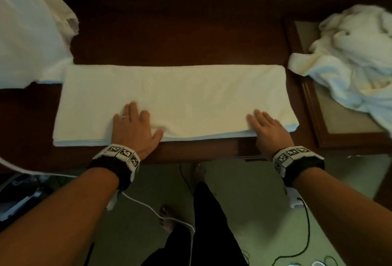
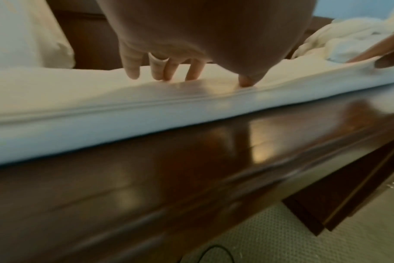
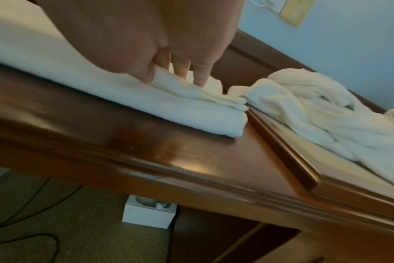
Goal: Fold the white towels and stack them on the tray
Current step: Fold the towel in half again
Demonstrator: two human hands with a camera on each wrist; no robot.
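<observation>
Hands [image 1: 135, 130] flat atop towel [image 1: 180, 94].

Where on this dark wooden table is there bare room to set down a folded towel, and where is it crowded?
Bare wood lies behind the folded towel, toward the far edge of the table, and in a narrow strip along its near edge. The tray is crowded: crumpled towels cover most of it. White fabric fills the left end.
</observation>
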